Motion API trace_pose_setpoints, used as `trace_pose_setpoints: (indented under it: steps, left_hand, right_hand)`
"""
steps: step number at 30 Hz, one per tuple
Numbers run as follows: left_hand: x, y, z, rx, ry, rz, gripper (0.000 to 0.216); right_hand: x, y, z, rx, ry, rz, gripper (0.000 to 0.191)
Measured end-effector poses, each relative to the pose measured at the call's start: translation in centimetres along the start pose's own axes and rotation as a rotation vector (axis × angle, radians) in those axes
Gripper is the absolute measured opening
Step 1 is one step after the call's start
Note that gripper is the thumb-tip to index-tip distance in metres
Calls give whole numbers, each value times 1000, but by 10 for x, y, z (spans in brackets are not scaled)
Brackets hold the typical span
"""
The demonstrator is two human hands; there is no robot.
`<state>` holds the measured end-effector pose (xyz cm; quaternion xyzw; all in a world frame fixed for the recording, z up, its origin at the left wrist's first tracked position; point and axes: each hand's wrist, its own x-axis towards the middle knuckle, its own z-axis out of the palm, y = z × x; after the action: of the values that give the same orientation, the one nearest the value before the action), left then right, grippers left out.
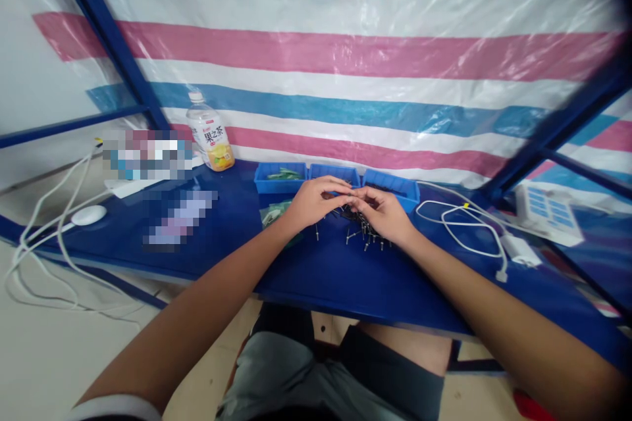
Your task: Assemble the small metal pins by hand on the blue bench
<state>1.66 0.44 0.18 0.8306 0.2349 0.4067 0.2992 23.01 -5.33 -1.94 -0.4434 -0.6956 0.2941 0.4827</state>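
My left hand (316, 202) and my right hand (384, 214) meet at their fingertips over the blue table. Both are closed in a pinch; anything between the fingers is too small or hidden to make out. Under and beside my right hand lies a pile of small dark parts with thin silvery pins (366, 231), partly covered by it. One loose pin-like part (316, 233) lies below my left hand. Next to my left wrist is a small clear bag (273, 212) with pale and green contents. Just behind my hands stand a left blue bin (280, 185) holding green pieces, a middle blue bin (334, 174) and a right blue bin (402, 189).
A drink bottle (211, 135) stands at the back left. White cables (62, 237) hang off the left edge near a white round object (89, 215). At right lie a white cable with an adapter (521, 250) and a power strip (550, 214). Blue frame posts (553, 125) flank the table.
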Motion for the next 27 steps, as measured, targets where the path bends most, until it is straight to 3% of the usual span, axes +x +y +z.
trace_pose_setpoints:
  steps: [5, 11, 15, 18, 22, 24, 27]
  left_hand:
    - [-1, 0, 2, -60, 29, -31, 31]
    - [-1, -6, 3, -68, 130, -96, 32]
    - [-2, -5, 2, -38, 142, -98, 30]
    - [-2, -2, 2, 0, 132, -95, 29]
    - [-2, -2, 3, 27, 142, -99, 29]
    - [-2, -2, 4, 31, 140, -101, 29]
    - [-2, -2, 4, 34, 136, -102, 29]
  right_hand:
    - [2, 0, -1, 77, 19, 109, 38]
    - [11, 9, -14, 353, 276, 268, 43]
    - [11, 12, -23, 242, 266, 344, 50]
    - [7, 8, -21, -89, 173, 172, 41]
    - [2, 6, -11, -484, -129, -215, 14]
    - [1, 7, -8, -554, -244, -299, 17]
    - [0, 9, -8, -647, -312, -335, 24]
